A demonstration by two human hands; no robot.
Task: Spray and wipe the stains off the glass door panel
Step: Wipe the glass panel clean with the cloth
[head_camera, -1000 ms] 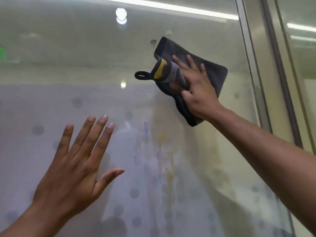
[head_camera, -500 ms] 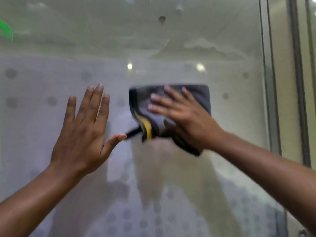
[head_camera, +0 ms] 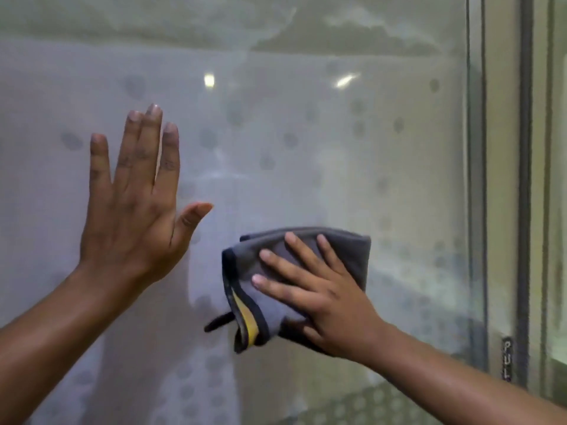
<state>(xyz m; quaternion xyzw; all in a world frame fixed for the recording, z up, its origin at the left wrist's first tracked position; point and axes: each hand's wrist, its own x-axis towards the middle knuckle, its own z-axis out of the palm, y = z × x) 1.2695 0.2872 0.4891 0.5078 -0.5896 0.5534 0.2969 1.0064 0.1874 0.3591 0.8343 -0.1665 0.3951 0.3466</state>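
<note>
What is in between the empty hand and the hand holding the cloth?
Only bare dotted glass door panel lies between the open left hand and the right hand, which presses the folded grey cloth with yellow trim, in the head view.

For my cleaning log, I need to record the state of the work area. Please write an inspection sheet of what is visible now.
Surface: glass door panel, frosted with a pattern of grey dots; hazy smears near the top; ceiling lights reflected.
Job's things: grey cloth with dark edging, a yellow stripe and a hanging loop, folded and pressed on the glass. Spray bottle: nothing seen.
Clutter: nothing seen.
Hands: left hand open, fingers up, flat at the glass, holding nothing; right hand spread flat over the cloth, pressing it.
Cables: nothing seen.
Surroundings: door frame at the right, with a small vertical label low down; text blurred.
</note>
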